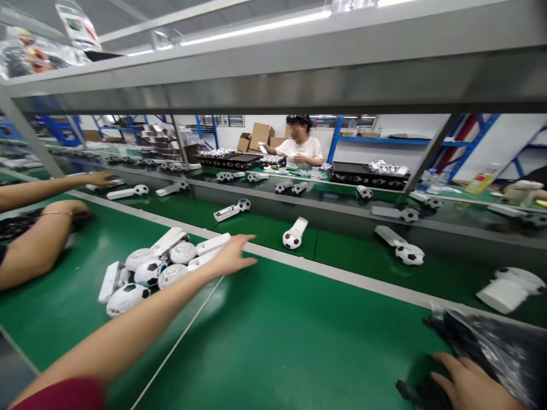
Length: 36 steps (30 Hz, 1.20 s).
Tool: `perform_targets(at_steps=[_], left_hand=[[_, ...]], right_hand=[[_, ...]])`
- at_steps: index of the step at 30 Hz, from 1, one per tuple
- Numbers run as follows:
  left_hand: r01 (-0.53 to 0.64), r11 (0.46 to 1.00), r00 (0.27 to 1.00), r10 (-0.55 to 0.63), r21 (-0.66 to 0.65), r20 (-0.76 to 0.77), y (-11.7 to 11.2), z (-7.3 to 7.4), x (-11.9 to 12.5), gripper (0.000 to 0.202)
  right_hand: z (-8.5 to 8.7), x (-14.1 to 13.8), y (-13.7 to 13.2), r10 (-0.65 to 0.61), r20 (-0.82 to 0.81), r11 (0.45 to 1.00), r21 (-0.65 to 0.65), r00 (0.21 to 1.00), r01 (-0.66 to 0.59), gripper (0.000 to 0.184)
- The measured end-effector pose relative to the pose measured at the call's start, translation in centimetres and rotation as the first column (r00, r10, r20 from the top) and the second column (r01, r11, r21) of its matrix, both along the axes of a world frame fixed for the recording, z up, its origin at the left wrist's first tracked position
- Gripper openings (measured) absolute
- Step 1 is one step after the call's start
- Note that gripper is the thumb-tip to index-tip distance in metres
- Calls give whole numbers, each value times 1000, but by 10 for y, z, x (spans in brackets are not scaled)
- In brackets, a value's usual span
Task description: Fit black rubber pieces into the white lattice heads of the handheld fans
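Note:
My left hand (233, 256) reaches out over the green work surface (277, 336) with its fingers spread and nothing in them. It is just past a white plastic handle (212, 245), at the edge of a loose pile of white handles and football-patterned domes (149, 272). Some white mesh domes (183, 252) lie among them. At the lower right, my right hand (465, 381) rests on a crumpled black plastic bag (487, 347), its fingers apart.
A grey strip (325, 267) divides my bench from a green belt carrying football-headed white handles (291, 233). Two co-workers' arms (43, 245) reach in from the left. Another person (299, 148) works beyond, below a steel shelf (273, 74). Cardboard boxes (256, 136) stand behind.

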<state>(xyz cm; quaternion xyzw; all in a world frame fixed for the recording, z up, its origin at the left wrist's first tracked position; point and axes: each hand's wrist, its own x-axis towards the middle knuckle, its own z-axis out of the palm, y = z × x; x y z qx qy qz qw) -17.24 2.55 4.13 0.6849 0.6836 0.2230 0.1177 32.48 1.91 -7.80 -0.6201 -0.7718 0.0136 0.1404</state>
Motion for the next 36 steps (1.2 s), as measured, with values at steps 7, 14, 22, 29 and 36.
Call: perform_targets(at_steps=[7,14,22,29,36], left_hand=[[-172,984,779,106,-48,-618,-104,-19,-116,46],[66,991,945,-101,-121,-311,-93,-52,-75,65],[327,943,860,-324,-61,-395,-55,-22,78,50],[480,853,861,-503,-206,-75,-18,-24,158,58],[399,899,903,-420,-180,-93,-25,-32,184,64]], right_hand=[[77,-54,-39,-49,57,948,-311,997,64,36],[87,-66,-43,35,-80,960,-276,996,-56,14],[81,-67,-37,-33,-105,979,-204,994,11,10],[83,-67,-39,-56,-76,987,-154,995,44,1],[84,-86,-45,209,-11,973,-100,978,-209,13]])
